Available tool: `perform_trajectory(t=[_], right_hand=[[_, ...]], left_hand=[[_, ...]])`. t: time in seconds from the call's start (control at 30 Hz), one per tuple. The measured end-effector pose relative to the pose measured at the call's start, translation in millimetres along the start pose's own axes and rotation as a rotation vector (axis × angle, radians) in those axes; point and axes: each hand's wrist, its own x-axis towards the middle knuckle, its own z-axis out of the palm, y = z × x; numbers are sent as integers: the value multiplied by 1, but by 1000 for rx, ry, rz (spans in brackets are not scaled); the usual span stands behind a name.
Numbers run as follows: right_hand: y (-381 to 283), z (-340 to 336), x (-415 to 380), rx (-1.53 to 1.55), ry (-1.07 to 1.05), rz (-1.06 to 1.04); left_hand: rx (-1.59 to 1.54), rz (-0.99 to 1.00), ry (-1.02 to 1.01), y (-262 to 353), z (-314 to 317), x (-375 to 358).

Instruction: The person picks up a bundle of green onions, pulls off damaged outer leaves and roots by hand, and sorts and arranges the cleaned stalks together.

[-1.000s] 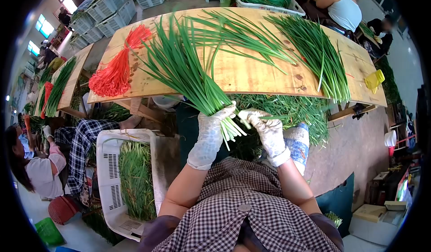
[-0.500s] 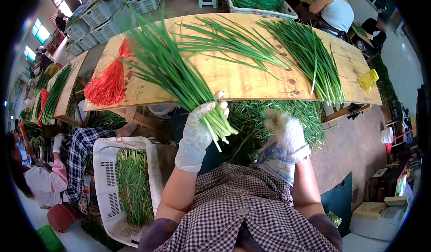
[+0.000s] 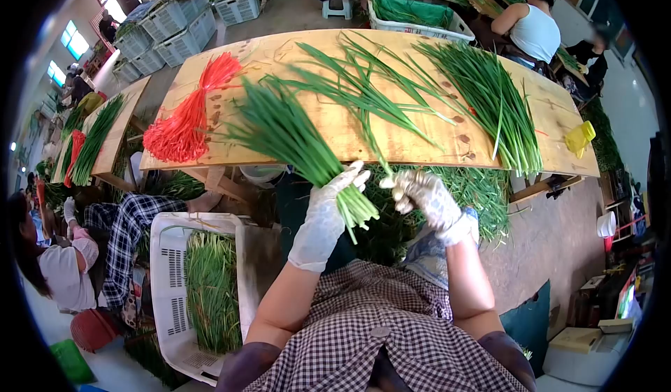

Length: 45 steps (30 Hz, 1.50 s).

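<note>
My left hand [image 3: 323,214], in a whitish glove, is wrapped round a thick bunch of garlic chives [image 3: 290,130]. The pale cut ends poke out below its fingers, and the green leaves slant up and left over the table edge. My right hand [image 3: 432,200], in a stained glove, pinches a few chive stalks [image 3: 374,144] by their lower ends, close to the bunch but apart from it. Loose chives [image 3: 356,88] lie spread across the wooden table [image 3: 258,60]. A larger pile of chives [image 3: 489,105] rests at the right.
Red plastic ties [image 3: 180,130] lie at the table's left, and a yellow object [image 3: 579,139] at its right end. Below left stands a white crate [image 3: 168,287] holding chives. Leaf scraps [image 3: 475,200] heap beneath the table. A person [image 3: 66,273] sits at left; another [image 3: 535,28] sits behind.
My right hand has come up from near my lap and now holds a few stalks. My left hand, with the bunch, has shifted slightly right, and the leaves have swung lower.
</note>
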Motion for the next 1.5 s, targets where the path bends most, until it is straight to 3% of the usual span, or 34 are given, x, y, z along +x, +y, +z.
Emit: perform_trajectory(t=[0.1,0.17,0.37,0.4,0.47,0.5,0.57,0.63,0.67,0.7,0.77,0.83,0.87,0.9,0.97,1.03,1.23,1.33,1.37,1.43,1.5], right_hand=[[23,9,-12,-3,-85,57],[26,14,-14,-1,-20,136],[47,38,1,-296,530,-358],[50,36,0,-296,529,-357],[55,29,-7,-637,596,-435],[59,26,-15,-582,499,-485],[63,5,-37,-1165,127,-118],[94,-22,-35,-1416,-209,164],[87,-26,-38,-1350,-6,383],[102,-43,-42,-1141,180,104],[62,-37,-31,-127,162,170],[31,-13,-31,-48,61,122],[45,-6,-24,82,-29,-41],[39,7,-22,-132,-6,-58],[37,24,-21,-221,96,-14],[40,32,-19,-560,307,-185],[36,33,-24,-755,383,-203],[14,23,-27,-764,738,-598],[-5,17,-29,-1056,834,-574],[-1,-3,-14,-1361,975,-477],[14,-17,-2,-1279,914,-411]], left_hand=[[46,-81,-19,-12,-5,9],[78,-98,47,-13,4,5],[202,71,222,-25,13,1],[208,72,256,-22,14,3],[160,90,272,-8,14,5],[153,102,254,-3,8,10],[160,106,182,3,-1,15],[135,81,135,3,-5,13],[66,47,80,1,-7,12],[-4,17,30,0,-9,11],[11,-60,-38,-13,-12,6],[4,-66,-139,-20,-10,1],[7,-83,-148,-24,-11,1],[62,-75,-134,-23,-3,-5],[83,-85,-126,-26,-7,-7],[103,-119,-35,-28,-11,-5],[244,-90,148,-31,-5,-3],[153,-73,100,-32,-8,-2],[153,-76,104,-30,-9,-3],[136,-177,57,-25,-9,-3],[122,-158,27,-27,-11,-2]])
